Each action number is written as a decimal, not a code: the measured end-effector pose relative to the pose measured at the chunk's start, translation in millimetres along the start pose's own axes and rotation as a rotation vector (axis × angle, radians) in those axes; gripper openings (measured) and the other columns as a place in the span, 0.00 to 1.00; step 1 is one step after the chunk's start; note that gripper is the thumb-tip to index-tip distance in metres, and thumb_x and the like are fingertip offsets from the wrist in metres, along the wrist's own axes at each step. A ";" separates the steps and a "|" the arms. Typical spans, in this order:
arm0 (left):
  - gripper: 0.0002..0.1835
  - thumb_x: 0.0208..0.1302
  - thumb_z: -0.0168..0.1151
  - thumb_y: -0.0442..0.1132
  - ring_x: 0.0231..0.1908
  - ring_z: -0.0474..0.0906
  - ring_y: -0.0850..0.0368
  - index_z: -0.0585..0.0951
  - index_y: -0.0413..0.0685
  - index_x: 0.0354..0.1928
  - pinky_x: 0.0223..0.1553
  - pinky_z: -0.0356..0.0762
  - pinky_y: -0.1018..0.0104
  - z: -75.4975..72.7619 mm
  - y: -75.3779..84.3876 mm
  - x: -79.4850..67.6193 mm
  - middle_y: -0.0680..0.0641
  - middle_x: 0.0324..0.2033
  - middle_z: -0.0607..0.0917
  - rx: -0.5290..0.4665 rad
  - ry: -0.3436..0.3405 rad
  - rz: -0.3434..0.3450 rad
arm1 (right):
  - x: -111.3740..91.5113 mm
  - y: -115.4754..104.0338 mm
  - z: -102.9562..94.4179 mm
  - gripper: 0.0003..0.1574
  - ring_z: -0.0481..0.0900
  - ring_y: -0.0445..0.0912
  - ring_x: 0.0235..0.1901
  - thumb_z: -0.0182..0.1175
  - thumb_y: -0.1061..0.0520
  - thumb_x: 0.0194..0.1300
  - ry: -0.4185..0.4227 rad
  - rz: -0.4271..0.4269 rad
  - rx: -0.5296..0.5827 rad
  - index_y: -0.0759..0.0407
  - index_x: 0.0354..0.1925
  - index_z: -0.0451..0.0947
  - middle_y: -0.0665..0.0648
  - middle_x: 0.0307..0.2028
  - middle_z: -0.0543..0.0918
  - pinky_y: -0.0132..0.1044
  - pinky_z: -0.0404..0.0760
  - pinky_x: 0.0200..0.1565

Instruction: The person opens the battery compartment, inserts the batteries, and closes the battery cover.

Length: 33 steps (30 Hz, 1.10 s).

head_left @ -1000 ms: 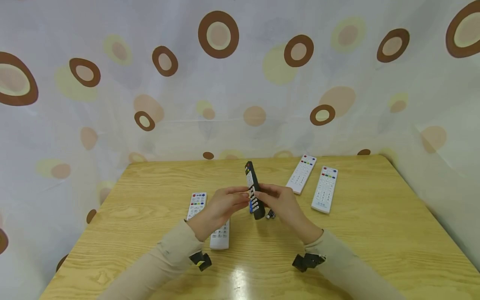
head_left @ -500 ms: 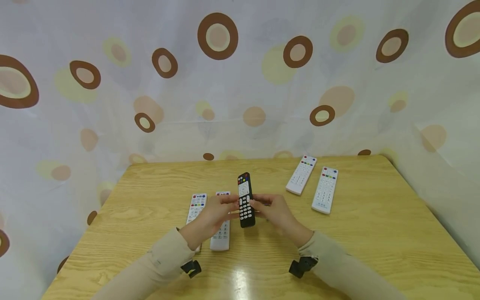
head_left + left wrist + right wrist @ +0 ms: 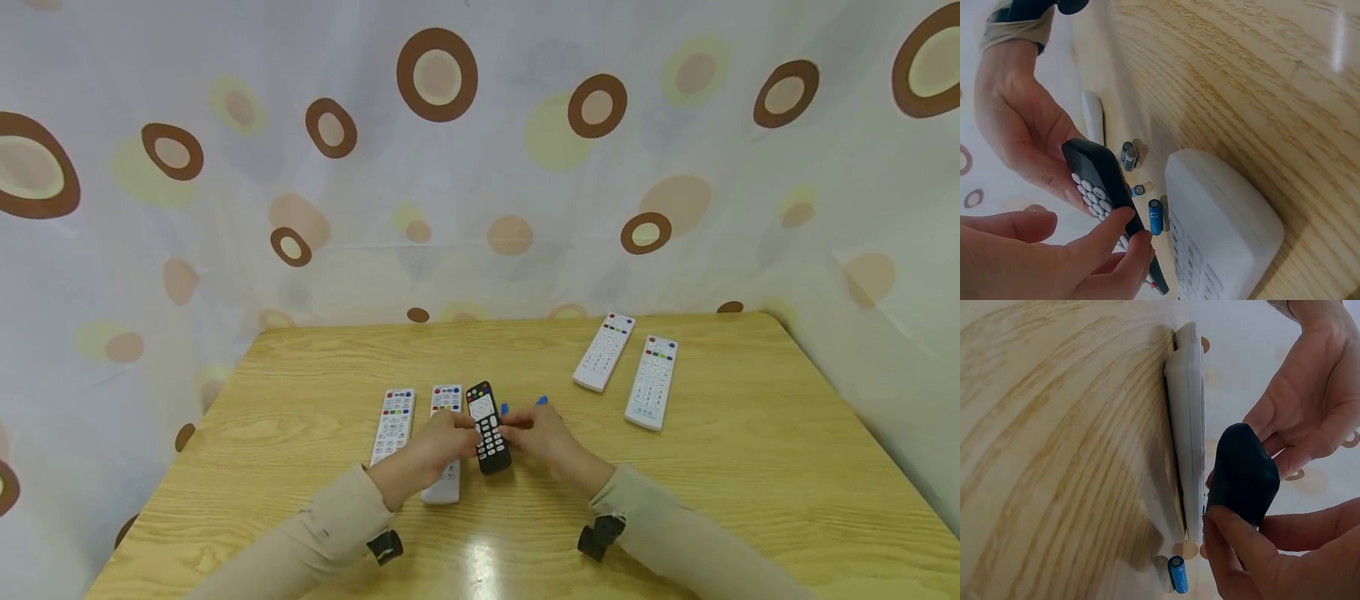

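1. The wood-grained table spreads under everything, and the black remote control is held just above it, keys up.
2. The left hand pinches the remote's left edge between thumb and fingers; the right hand pinches the right edge opposite. Neither hand is plainly nearer, as both touch it.
3. The black remote's long axis runs mainly away from the person, its far end leaning to the left, so it lies across the line from hand to hand.
4. Just left of it, partly beneath the left hand, lies a white remote, nearly parallel. Another white remote lies farther left; two more lie well apart on the right.
5. Smallest are the batteries: two blue ones and a dark pair lie on the table to the black remote's right. The head view mostly hides them.
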<state>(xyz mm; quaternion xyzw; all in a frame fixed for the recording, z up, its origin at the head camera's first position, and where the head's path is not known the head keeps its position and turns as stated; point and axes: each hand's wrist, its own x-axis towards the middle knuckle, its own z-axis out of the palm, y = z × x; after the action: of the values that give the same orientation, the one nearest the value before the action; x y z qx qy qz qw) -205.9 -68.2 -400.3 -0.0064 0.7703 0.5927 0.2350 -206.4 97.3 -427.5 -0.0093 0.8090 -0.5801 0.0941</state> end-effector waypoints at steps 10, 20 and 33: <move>0.20 0.64 0.53 0.28 0.47 0.74 0.49 0.71 0.20 0.55 0.55 0.73 0.53 3.3 0.9 2.5 0.35 0.48 0.78 0.089 -0.005 -0.022 | -0.1 1.4 1.0 0.21 0.80 0.49 0.41 0.56 0.73 0.62 -0.122 0.062 -0.021 0.82 0.53 0.71 0.66 0.40 0.82 0.39 0.82 0.43; 0.16 0.61 0.54 0.28 0.38 0.69 0.52 0.74 0.23 0.48 0.42 0.72 0.62 8.0 -2.7 7.4 0.42 0.37 0.76 0.172 0.029 -0.010 | -2.6 -1.9 3.3 0.24 0.79 0.53 0.46 0.56 0.73 0.62 -0.149 0.130 -0.021 0.83 0.56 0.68 0.68 0.44 0.79 0.40 0.82 0.46; 0.11 0.58 0.54 0.28 0.36 0.67 0.53 0.76 0.26 0.41 0.37 0.68 0.65 11.3 -6.7 10.2 0.45 0.33 0.74 0.197 0.027 0.017 | -8.6 -2.9 -0.4 0.25 0.80 0.54 0.46 0.56 0.71 0.63 -0.209 0.109 -0.081 0.84 0.56 0.66 0.68 0.44 0.80 0.41 0.82 0.46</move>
<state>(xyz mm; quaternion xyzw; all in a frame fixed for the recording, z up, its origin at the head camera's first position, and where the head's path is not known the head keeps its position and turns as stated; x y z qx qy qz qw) -209.0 -57.1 -412.3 0.0155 0.8279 0.5160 0.2191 -198.3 97.8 -423.5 -0.0294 0.8170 -0.5367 0.2088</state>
